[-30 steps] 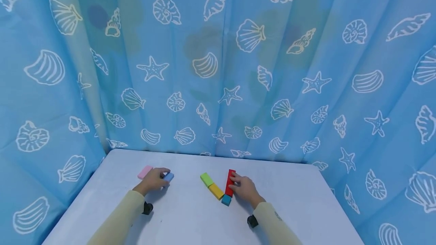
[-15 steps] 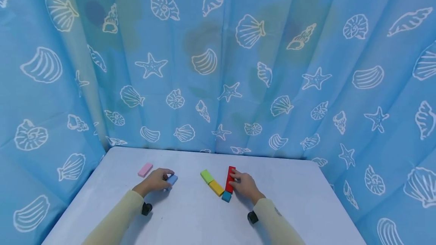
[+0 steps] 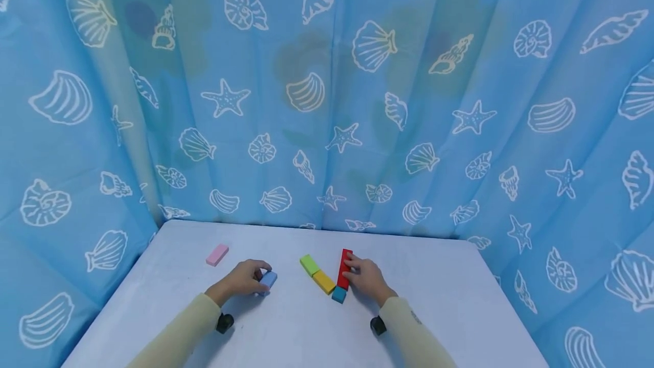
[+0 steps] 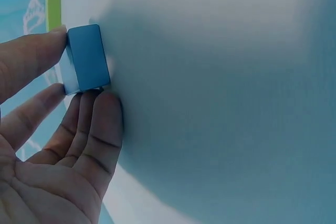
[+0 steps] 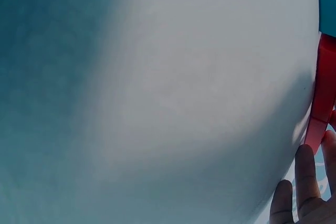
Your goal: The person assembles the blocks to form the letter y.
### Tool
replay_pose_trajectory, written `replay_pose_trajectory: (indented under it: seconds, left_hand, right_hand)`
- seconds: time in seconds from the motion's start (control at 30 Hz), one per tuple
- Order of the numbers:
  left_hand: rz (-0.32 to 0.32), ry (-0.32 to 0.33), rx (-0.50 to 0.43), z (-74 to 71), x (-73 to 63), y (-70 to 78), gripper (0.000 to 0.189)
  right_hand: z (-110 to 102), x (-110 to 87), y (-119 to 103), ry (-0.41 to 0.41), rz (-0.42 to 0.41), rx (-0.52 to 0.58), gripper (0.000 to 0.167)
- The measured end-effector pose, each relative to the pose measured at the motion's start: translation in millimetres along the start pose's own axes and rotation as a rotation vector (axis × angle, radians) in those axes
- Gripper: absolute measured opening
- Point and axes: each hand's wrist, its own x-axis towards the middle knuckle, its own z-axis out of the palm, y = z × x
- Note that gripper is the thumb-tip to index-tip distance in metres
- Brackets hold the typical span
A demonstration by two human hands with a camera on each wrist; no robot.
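At lower centre, the left hand (image 3: 244,278) pinches the blue block (image 3: 269,280), left of the yellow block (image 3: 324,282), long axis slanting upper-right. The right hand (image 3: 369,280) touches the red block (image 3: 343,277), its grip unclear.

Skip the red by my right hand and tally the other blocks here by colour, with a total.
Light blue block: 1, held in the left hand
Pink block: 1
Lime green block: 1
Yellow block: 1
Teal block: 1
Total: 5
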Motion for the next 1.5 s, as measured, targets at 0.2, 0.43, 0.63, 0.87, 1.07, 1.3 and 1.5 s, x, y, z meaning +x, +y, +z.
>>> replay_pose_trajectory:
  seconds: [0.2,0.43,0.63,0.87,1.07,1.3,1.5]
  left_hand:
    - [0.027,-0.042,0.000,10.7,-1.7,9.5,0.048]
    - [0.123,-0.066,0.015,20.9,-7.0,19.0,0.047]
    - [0.127,-0.071,0.016,24.6,-9.0,27.4,0.046]
    - [0.120,-0.080,0.021,30.0,-8.6,30.6,0.046]
    - [0.109,-0.114,-0.001,30.6,-8.2,34.9,0.047]
    - [0.121,-0.144,-0.010,33.6,-9.8,36.8,0.047]
    - [0.135,-0.143,-0.033,35.1,-10.4,37.8,0.047]
  right_hand:
    - [0.1,2.2,-1.1,0.014,0.028,-0.006,0.049]
    - [3.1,1.3,0.0,0.017,0.027,0.008,0.050]
    - [1.6,1.2,-1.3,0.019,0.011,0.011,0.048]
    - [1.3,2.3,-1.7,0.018,0.016,0.010,0.049]
    - [1.7,2.2,-0.4,0.017,0.026,0.008,0.049]
    - [3.9,3.6,1.5,0.018,0.044,0.004,0.049]
    - [2.4,3.5,0.3,0.018,0.020,-0.009,0.049]
